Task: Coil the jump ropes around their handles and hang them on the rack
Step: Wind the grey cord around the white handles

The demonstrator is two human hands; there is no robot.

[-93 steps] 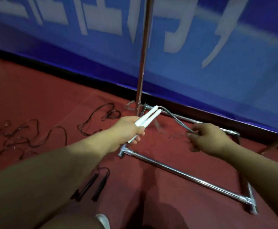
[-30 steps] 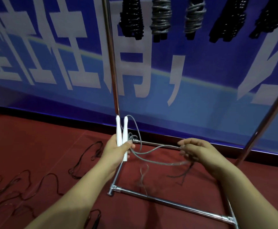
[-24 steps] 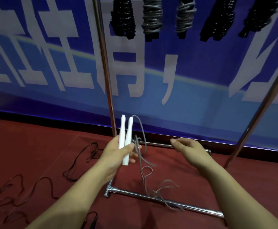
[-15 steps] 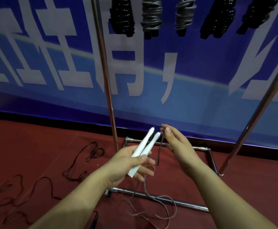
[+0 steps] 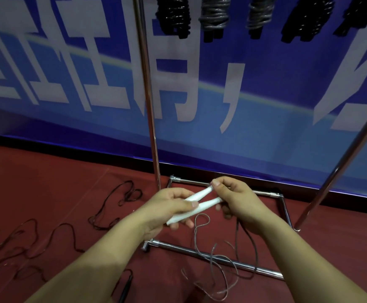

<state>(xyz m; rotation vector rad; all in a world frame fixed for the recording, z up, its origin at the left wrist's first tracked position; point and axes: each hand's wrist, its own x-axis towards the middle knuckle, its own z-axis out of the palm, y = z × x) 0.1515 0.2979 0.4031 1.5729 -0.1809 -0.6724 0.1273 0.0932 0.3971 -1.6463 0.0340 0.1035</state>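
Beyond my hands, the blue fabric banner [image 5: 265, 136] carries large white block characters, cut off by the frame's upper edge, and one white comma-shaped mark [image 5: 232, 92]; I cannot read the characters as words; nothing else bears lettering.

The top edge cuts off the five coiled ropes [image 5: 215, 16] at twelve o'clock, so you cannot see what they hang from. The rack [image 5: 147, 95] loses its upright there too. Your left hand [image 5: 167, 208] covers the near ends of the white handles [image 5: 198, 203]; your right hand [image 5: 237, 200] hides their far tips and where the grey cord [image 5: 213, 256] joins them. Your right forearm covers part of that cord. At seven o'clock, a black handle [image 5: 127, 287] runs off the bottom edge. The banner [image 5: 265, 95] lettering is cropped and blurred. Dark ropes [image 5: 25, 243] at nine o'clock tangle too finely to count.
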